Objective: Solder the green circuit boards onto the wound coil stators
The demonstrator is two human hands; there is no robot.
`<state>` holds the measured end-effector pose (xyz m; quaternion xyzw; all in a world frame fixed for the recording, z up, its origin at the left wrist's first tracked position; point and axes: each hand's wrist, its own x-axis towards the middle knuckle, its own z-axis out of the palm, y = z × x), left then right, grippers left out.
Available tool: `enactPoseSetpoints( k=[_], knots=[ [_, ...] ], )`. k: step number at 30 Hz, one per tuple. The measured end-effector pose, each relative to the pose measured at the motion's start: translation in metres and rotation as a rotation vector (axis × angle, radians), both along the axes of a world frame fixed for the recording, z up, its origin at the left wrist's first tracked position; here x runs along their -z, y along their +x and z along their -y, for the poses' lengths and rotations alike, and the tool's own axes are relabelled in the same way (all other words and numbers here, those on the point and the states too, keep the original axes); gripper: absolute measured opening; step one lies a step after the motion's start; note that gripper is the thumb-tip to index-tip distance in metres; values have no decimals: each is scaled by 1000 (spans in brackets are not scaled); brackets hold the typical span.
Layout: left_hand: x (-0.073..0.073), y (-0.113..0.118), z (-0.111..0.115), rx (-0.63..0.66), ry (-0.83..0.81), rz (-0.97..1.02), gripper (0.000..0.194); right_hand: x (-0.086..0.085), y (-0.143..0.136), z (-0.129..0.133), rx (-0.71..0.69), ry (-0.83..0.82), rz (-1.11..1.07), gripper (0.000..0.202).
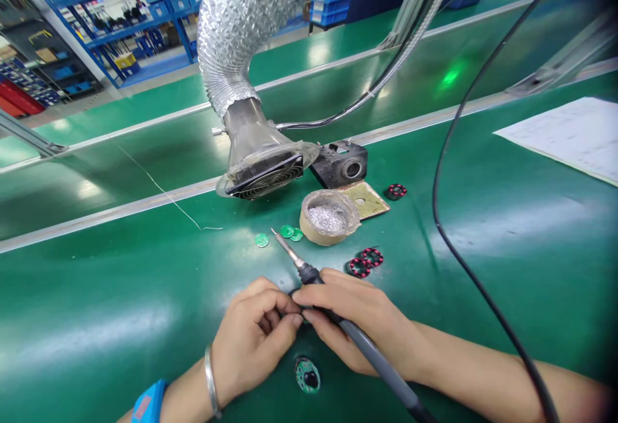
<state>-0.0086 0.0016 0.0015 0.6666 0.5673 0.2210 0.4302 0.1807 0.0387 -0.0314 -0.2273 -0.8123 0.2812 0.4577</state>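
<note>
My left hand (258, 339) pinches a small dark round part (294, 293), mostly hidden by the fingers. My right hand (364, 320) holds a soldering iron (309, 273), its tip pointing up and to the left; its fingertips meet those of my left hand at the part. Just below the hands lies a round green circuit board with a black centre (308, 375). Beyond the iron's tip are several small green discs (261, 240). Black-and-red rings (358, 268) lie right of the iron, with another ring (396, 191) farther back.
A fume extractor hood (265, 172) hangs above the green bench. Behind the discs stand a round tub of metal shavings (327, 218), a sponge tray (369, 200) and an iron stand (345, 164). A black cable (437, 197) crosses at right, near white paper (570, 136).
</note>
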Motion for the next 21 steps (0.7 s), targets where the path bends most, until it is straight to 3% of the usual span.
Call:
enactPoseSetpoints(
  k=[9,15,21],
  knots=[
    [2,2,-3,-30,-60,19,12,2,1,-2,9,91,26,28],
    [2,-3,-4,-114,-213,95,10,2,4,-6,-40,149,44,34],
    [8,-8,0,-39,-148,66,35,10,1,-3,-14,264,20,23]
  ],
)
